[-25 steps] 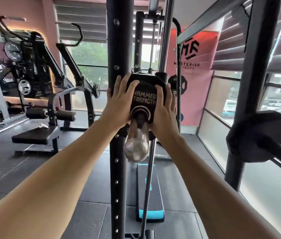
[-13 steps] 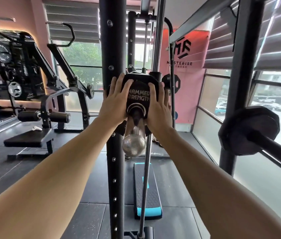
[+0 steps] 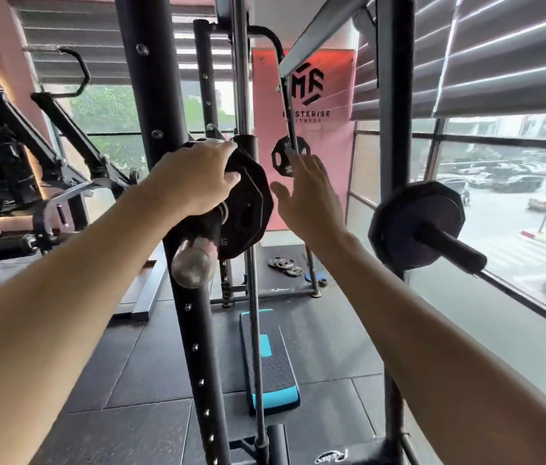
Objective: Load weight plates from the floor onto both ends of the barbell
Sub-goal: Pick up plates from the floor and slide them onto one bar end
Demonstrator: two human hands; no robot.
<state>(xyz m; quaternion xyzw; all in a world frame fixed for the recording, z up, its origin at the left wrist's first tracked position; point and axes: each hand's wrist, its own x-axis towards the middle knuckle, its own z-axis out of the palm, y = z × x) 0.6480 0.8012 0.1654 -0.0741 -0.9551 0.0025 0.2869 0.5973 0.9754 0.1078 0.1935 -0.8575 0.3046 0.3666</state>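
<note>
A black weight plate (image 3: 248, 209) sits on the barbell sleeve (image 3: 194, 261), whose chrome end points toward me. My left hand (image 3: 194, 181) lies over the plate's top left edge, fingers curled round its rim. My right hand (image 3: 308, 196) hovers just right of the plate, fingers spread and straight, touching nothing. Several small plates (image 3: 285, 264) lie on the floor behind the rack.
A black rack upright (image 3: 164, 129) stands right behind the sleeve. At the right, another plate (image 3: 415, 223) rests on a storage peg. A small plate (image 3: 286, 156) hangs farther back. A black and blue step platform (image 3: 269, 364) lies on the rubber floor. Windows run along the right.
My right hand has come off the plate and now hovers open beside it. My left hand shifted from the plate's face to its top edge. My view swung left.
</note>
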